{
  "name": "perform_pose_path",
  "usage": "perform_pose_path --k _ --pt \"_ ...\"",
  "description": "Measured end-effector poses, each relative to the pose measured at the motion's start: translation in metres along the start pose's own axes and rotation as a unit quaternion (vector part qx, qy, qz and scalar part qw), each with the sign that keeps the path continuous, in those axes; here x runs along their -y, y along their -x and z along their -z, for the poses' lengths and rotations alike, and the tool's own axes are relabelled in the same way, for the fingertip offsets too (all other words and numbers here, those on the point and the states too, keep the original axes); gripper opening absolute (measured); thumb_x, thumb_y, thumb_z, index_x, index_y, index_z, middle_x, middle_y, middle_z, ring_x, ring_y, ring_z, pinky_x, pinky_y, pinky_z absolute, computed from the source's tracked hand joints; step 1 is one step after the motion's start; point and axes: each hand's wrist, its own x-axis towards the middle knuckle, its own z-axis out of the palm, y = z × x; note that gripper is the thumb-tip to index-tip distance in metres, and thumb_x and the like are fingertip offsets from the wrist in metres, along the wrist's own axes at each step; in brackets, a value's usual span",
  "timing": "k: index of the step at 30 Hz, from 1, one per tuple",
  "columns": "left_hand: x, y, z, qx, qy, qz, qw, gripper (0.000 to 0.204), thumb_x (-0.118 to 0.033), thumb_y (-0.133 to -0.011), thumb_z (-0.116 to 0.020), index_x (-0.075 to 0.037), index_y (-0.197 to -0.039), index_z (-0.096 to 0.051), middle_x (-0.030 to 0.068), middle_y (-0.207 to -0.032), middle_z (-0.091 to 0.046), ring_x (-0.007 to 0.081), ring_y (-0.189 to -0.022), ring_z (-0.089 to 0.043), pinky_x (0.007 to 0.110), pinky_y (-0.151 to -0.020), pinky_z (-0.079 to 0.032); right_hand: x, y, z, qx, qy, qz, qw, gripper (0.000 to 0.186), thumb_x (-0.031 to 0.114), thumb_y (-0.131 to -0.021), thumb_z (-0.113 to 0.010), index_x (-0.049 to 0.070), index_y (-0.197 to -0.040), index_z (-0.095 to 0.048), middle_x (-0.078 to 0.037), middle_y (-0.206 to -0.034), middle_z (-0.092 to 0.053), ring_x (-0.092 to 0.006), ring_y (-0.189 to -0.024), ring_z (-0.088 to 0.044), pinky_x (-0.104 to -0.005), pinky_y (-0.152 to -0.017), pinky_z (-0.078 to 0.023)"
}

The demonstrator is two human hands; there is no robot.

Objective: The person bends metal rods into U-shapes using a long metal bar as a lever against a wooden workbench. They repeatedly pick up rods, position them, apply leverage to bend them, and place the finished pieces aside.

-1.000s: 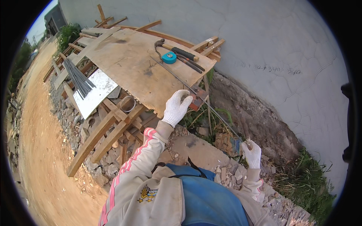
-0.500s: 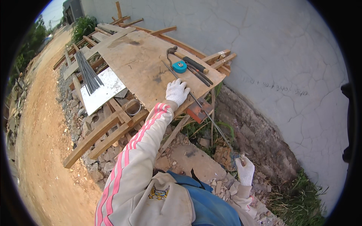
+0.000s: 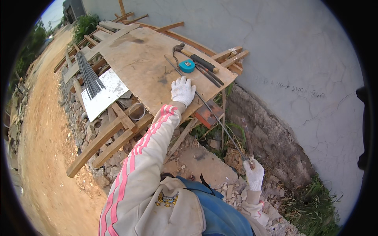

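- Checking edges: near right edge of the desk (image 3: 138,65) lies just beyond the left hand (image 3: 183,90); the metal rod (image 3: 220,122) crosses it and overhangs.
- Open room: bare surface left of the left hand and toward the desk's far end. On the right, tape measure (image 3: 186,66), hammer (image 3: 202,64) and dark-handled tool (image 3: 209,77) crowd the rod's far part; tape measure just beside it.
- Grey wall (image 3: 283,55) bounds the right side. Right hand (image 3: 254,175) is past the desk edge, above rubble (image 3: 233,188).
- Rod: long axis slants from far left, on the desk, to near right, at the right hand. Passes over a red-brown block (image 3: 205,117) by the edge; contact there unclear.
- Left grip: palm down over the rod, fingers pointing far. Cannot tell whether they curl around it.
- Right grip: clenched around a rusty bar (image 3: 248,137), which points far. Rod's near end meets bar and glove; exact contact hidden.
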Motion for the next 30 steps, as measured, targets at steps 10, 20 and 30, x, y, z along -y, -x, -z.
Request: perform_pose_path --k 10,20,30 --pt "-0.004 -0.002 0.016 0.073 -0.023 -0.008 0.997 0.053 -0.049 -0.103 -0.061 -0.009 -0.137 -0.066 0.0172 -0.147 -0.061 0.0355 -0.138 -0.054 0.051 -0.112 -0.041 0.034 0.002 0.099 0.03 0.086 0.003 0.996 0.032 0.028 -0.095 -0.08 0.002 -0.104 -0.066 -0.018 -0.081 -0.061 -0.0338 -0.07 -0.054 -0.0393 -0.069 -0.05" --pt "-0.007 0.0 0.023 0.066 -0.025 -0.007 0.997 0.054 -0.048 -0.104 -0.06 -0.009 -0.14 -0.065 0.0167 -0.15 -0.06 0.0351 -0.139 -0.054 0.05 -0.114 -0.041 0.043 -0.074 0.081 0.06 0.102 0.156 0.981 0.035 0.021 -0.094 -0.081 0.007 -0.124 -0.068 -0.015 -0.1 -0.072 -0.0298 -0.083 -0.072 -0.0383 -0.076 -0.056" --pt "-0.006 0.002 0.021 0.036 -0.01 -0.012 0.999 0.052 -0.048 -0.102 -0.064 -0.008 -0.135 -0.066 0.0161 -0.146 -0.062 0.0349 -0.135 -0.056 0.05 -0.11 -0.044 0.044 -0.14 0.061 0.18 0.072 0.198 0.961 0.034 0.035 -0.102 -0.074 0.004 -0.116 -0.07 -0.021 -0.086 -0.069 -0.041 -0.08 -0.071 -0.0428 -0.074 -0.055"
